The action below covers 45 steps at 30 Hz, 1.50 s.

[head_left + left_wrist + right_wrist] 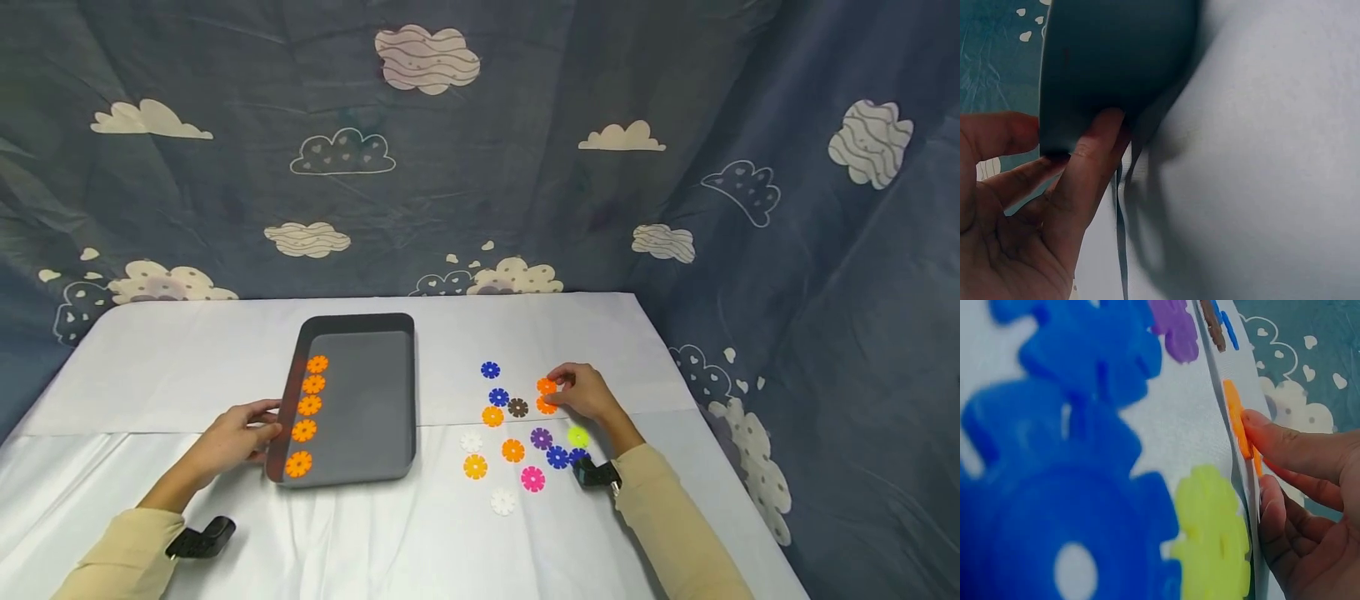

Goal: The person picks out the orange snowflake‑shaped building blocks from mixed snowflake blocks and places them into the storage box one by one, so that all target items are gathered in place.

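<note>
My left hand (243, 433) grips the left rim of a dark grey baking tray (360, 400); in the left wrist view its fingers (1079, 181) bend against the tray's outer wall (1116, 56). Along the tray's left side runs a column of several orange notched discs (309, 405). Over the table to the right, my right hand (588, 392) pinches an orange notched disc (546, 385) between thumb and index finger. Its thumb also touches a second orange disc (546, 405) just nearer. The right wrist view shows the thumb (1291, 447) on an orange disc (1237, 419).
Loose notched discs lie between tray and right hand: blue (490, 370), brown (517, 407), purple (541, 438), yellow-green (578, 437), pink (532, 479), white (502, 502) and lighter orange (476, 467). A white cloth (187, 350) covers the table. A cloud-patterned curtain (487, 192) hangs behind.
</note>
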Each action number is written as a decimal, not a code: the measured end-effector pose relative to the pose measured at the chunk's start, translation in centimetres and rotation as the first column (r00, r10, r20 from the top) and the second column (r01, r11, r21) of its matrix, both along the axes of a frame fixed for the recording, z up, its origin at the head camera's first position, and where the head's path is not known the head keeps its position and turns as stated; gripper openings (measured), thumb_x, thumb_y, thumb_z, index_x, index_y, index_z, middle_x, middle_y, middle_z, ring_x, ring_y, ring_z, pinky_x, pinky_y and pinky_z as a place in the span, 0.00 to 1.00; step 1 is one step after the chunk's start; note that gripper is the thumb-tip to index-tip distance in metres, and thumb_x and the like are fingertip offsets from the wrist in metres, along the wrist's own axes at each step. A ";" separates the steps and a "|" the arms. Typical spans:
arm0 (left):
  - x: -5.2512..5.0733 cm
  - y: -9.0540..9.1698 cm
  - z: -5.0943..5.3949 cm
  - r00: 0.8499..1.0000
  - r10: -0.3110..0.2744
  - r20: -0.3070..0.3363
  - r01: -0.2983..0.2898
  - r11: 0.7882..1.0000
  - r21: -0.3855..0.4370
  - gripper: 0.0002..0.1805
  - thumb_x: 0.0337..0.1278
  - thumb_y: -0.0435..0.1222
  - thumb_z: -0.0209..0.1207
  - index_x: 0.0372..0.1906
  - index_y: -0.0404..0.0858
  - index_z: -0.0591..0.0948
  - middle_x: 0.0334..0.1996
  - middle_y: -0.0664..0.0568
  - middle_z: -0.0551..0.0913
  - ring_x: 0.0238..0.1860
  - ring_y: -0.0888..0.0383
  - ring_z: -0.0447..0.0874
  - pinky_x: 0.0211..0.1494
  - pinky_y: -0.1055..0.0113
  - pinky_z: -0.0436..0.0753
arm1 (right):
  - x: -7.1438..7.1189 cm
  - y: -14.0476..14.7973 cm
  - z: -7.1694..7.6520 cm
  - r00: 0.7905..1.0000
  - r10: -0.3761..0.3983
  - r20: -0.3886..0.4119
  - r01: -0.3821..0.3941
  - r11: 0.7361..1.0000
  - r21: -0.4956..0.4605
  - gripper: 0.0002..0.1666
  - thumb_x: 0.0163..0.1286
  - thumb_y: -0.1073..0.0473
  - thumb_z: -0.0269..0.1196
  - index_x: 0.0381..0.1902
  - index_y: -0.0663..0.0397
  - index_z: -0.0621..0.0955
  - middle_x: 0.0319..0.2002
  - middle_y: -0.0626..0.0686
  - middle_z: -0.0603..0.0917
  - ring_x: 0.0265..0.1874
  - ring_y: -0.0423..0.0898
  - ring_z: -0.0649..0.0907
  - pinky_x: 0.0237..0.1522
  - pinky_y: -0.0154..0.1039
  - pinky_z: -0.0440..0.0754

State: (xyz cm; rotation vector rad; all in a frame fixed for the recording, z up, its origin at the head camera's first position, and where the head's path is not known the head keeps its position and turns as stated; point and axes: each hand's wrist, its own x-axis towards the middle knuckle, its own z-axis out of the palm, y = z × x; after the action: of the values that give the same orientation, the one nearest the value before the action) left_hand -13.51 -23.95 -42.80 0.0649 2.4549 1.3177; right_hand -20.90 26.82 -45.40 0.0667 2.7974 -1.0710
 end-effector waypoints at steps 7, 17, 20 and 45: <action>-0.4 0.0 0.1 1.000 -0.003 0.009 0.003 1.000 -0.008 0.30 0.68 0.31 0.51 0.68 0.20 0.58 0.52 0.28 0.73 0.45 0.48 0.82 0.37 0.62 0.84 | -0.3 -0.1 0.1 1.000 -0.015 0.020 0.015 1.000 0.027 0.21 0.54 0.62 0.74 0.45 0.61 0.81 0.37 0.57 0.78 0.37 0.51 0.73 0.40 0.40 0.75; -0.5 -0.4 0.3 1.000 -0.009 0.023 0.009 1.000 0.000 0.30 0.68 0.30 0.50 0.68 0.19 0.57 0.52 0.27 0.72 0.42 0.49 0.83 0.37 0.62 0.85 | -1.6 -1.1 0.8 0.999 -0.032 0.031 0.036 0.989 -0.147 0.12 0.58 0.69 0.68 0.40 0.62 0.79 0.32 0.56 0.77 0.29 0.49 0.75 0.29 0.34 0.78; -0.5 -0.5 0.2 1.000 -0.013 0.026 0.013 1.000 0.005 0.30 0.68 0.30 0.50 0.68 0.19 0.57 0.53 0.28 0.72 0.43 0.48 0.83 0.37 0.62 0.85 | -2.1 -2.3 1.2 0.999 -0.030 0.027 0.034 0.981 -0.190 0.11 0.60 0.69 0.66 0.41 0.61 0.79 0.33 0.56 0.77 0.28 0.48 0.76 0.28 0.35 0.79; -0.2 -0.2 -0.1 1.000 -0.002 0.007 0.002 1.000 0.025 0.30 0.68 0.30 0.50 0.68 0.19 0.57 0.54 0.26 0.72 0.50 0.43 0.80 0.38 0.62 0.85 | -6.5 -21.0 3.6 0.958 0.274 -0.083 -0.275 0.800 -0.533 0.11 0.59 0.75 0.63 0.42 0.68 0.82 0.31 0.57 0.82 0.24 0.44 0.81 0.32 0.39 0.84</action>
State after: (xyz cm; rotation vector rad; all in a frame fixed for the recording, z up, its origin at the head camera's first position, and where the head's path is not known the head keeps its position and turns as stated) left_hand -13.73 -24.20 -42.86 0.0686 2.4315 1.3461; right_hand -27.39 5.79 -41.82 -0.3910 2.2908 -1.7169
